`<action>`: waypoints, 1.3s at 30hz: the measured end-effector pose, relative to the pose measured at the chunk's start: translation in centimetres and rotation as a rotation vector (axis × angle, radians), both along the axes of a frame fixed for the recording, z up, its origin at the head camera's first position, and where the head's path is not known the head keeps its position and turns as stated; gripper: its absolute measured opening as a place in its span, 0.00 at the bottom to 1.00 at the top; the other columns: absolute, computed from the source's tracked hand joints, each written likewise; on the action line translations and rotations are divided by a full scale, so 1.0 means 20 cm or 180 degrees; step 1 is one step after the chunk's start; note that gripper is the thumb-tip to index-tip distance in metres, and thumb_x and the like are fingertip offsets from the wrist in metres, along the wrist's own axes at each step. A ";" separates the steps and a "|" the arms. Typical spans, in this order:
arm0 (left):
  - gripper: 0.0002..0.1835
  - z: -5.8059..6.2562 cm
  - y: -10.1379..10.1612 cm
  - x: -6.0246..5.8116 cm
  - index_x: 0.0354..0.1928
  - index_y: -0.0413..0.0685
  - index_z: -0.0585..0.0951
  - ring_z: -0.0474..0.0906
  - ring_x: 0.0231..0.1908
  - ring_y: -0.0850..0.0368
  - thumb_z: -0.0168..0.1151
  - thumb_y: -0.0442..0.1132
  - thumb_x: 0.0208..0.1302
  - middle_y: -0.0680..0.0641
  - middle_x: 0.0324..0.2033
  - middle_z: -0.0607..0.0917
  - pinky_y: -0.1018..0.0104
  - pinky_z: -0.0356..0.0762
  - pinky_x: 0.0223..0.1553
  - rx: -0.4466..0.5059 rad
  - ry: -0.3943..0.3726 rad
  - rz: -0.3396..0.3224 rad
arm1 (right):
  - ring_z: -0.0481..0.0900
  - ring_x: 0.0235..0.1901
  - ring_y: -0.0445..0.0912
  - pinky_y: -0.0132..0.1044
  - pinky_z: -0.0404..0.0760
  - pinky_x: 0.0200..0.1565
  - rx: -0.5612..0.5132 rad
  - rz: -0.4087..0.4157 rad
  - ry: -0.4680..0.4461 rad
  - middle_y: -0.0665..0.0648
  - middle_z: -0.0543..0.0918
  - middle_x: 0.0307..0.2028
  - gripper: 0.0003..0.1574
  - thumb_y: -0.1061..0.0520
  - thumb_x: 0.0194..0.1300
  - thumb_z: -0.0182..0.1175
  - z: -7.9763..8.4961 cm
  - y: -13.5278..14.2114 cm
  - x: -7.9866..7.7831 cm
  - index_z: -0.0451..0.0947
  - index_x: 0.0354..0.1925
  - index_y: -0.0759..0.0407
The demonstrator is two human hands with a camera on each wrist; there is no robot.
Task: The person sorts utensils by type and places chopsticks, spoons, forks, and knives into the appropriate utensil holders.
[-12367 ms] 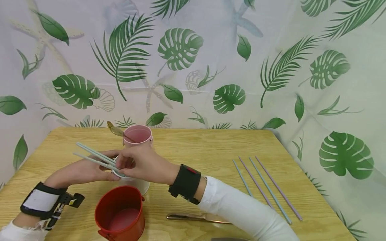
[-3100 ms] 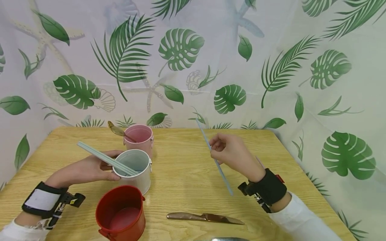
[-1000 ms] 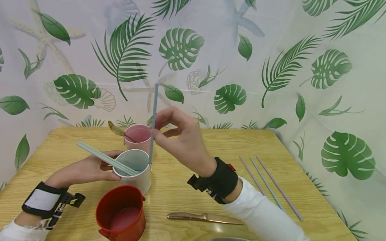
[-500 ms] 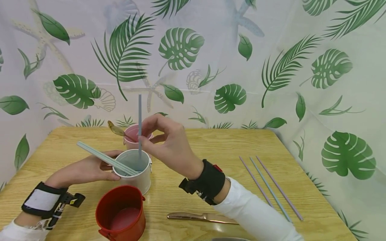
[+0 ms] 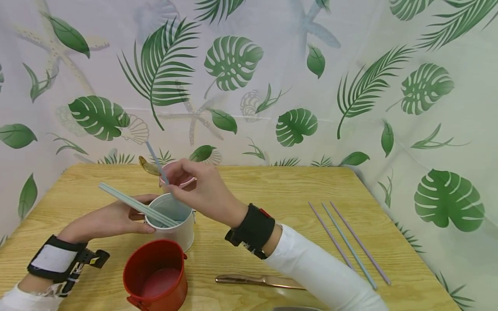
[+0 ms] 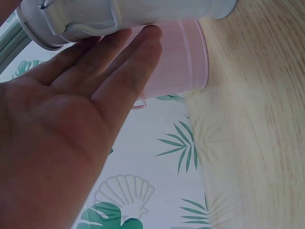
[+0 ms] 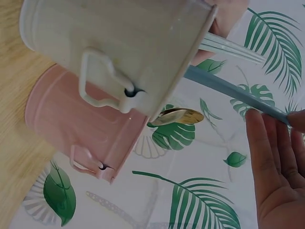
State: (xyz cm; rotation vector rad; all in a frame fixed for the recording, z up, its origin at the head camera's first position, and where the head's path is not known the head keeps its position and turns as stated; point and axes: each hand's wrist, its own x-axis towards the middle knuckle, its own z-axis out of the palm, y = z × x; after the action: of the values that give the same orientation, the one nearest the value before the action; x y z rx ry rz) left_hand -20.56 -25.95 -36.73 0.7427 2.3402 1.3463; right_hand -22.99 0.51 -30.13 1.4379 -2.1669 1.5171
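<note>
A white bucket [image 5: 183, 231] stands at the left of the table, held at its side by my left hand [image 5: 109, 220]. The thumb lies at the near rim and the fingers [image 6: 131, 71] reach along the far wall. Two pale green chopsticks [image 5: 128, 199] lean out of it to the left, over that hand. My right hand [image 5: 208, 190] pinches a blue chopstick [image 5: 154, 156] between thumb and fingertips, just above the bucket. It tilts with its top to the left; in the right wrist view the blue chopstick [image 7: 228, 90] runs into the bucket's mouth, its end hidden.
Behind is a pink bucket [image 5: 164, 188] with a gold spoon [image 5: 148, 166] in it. A red bucket [image 5: 175, 280] stands in front. Two purple chopsticks and a blue one [image 5: 349, 244] lie at the right. A knife [image 5: 241, 279] lies near the front, partly under the right sleeve.
My right hand took a blue chopstick from the right side and brought it left to the white bucket. Its lower end went in and its top has tipped left. The left hand has stayed.
</note>
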 end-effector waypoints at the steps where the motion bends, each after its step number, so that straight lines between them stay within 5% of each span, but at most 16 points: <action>1: 0.43 0.00 0.00 0.00 0.76 0.33 0.61 0.70 0.66 0.28 0.72 0.40 0.66 0.31 0.68 0.73 0.53 0.81 0.60 0.0006 -0.0012 -0.0001 | 0.83 0.38 0.36 0.33 0.87 0.40 0.0039 -0.0006 0.0004 0.56 0.87 0.40 0.13 0.67 0.66 0.68 -0.01 -0.01 -0.01 0.80 0.49 0.62; 10: 0.42 0.00 0.00 0.00 0.76 0.31 0.60 0.71 0.67 0.31 0.71 0.39 0.67 0.32 0.67 0.74 0.44 0.76 0.62 -0.0002 0.0034 -0.0015 | 0.80 0.37 0.38 0.27 0.84 0.41 0.0455 -0.0013 -0.0050 0.55 0.83 0.41 0.12 0.68 0.65 0.69 -0.04 -0.08 -0.06 0.80 0.46 0.62; 24: 0.45 -0.01 -0.01 -0.01 0.78 0.32 0.57 0.70 0.67 0.29 0.71 0.40 0.68 0.31 0.69 0.72 0.45 0.78 0.61 -0.0051 -0.0030 0.0037 | 0.82 0.36 0.38 0.22 0.81 0.42 0.0933 -0.0094 0.0196 0.54 0.85 0.37 0.09 0.66 0.65 0.69 -0.05 -0.14 -0.08 0.82 0.43 0.62; 39: 0.36 0.00 -0.01 0.00 0.69 0.28 0.68 0.79 0.61 0.36 0.72 0.38 0.66 0.34 0.61 0.80 0.42 0.78 0.60 -0.0016 0.0014 0.0037 | 0.81 0.36 0.33 0.17 0.78 0.43 0.1451 -0.0114 0.0081 0.50 0.87 0.37 0.09 0.65 0.67 0.68 -0.08 -0.19 -0.07 0.83 0.46 0.60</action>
State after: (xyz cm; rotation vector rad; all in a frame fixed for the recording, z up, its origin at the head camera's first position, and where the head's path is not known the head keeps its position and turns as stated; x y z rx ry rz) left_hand -20.54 -26.18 -36.82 0.7326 2.3540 1.3444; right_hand -24.29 -3.26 -31.66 1.5094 -2.6219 1.0228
